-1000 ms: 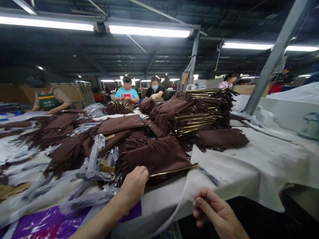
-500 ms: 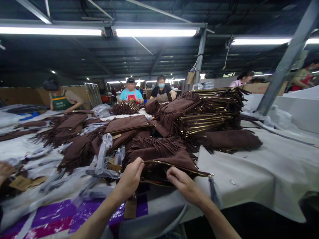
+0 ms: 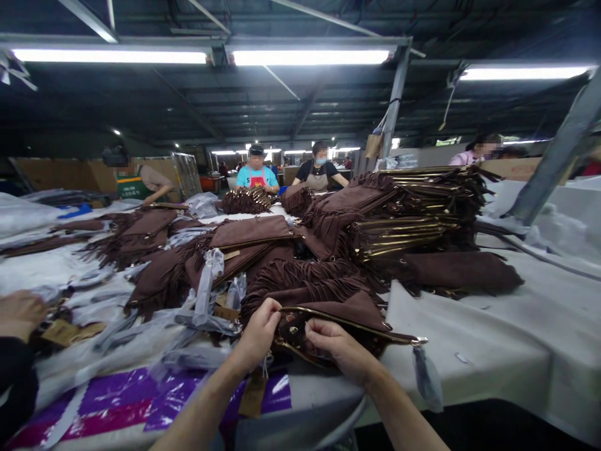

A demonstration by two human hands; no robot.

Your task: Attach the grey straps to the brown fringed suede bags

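Observation:
A brown fringed bag (image 3: 350, 308) lies in front of me with its gold zipper undone and its mouth gaping. My left hand (image 3: 257, 335) pinches the left end of the zipped edge between thumb and fingers. Inside the mouth, my right hand (image 3: 337, 343) has its fingers curled together over the dark printed lining (image 3: 292, 327); whatever they grip is hidden. From the bag's right end hangs a plastic-wrapped piece (image 3: 427, 379). A brown paper tag (image 3: 253, 394) dangles below my left hand.
Brown bags are stacked high (image 3: 422, 213) behind, with more spread to the left among plastic-wrapped straps (image 3: 206, 288). Purple plastic packaging (image 3: 117, 401) lies at the front left. Another person's hand (image 3: 21, 313) reaches in at the left edge. Co-workers stand across the table.
My right hand has moved left, further into the bag's mouth, and more of the lining shows. The view has turned slightly left, bringing in more of the neighbour's hand and sleeve.

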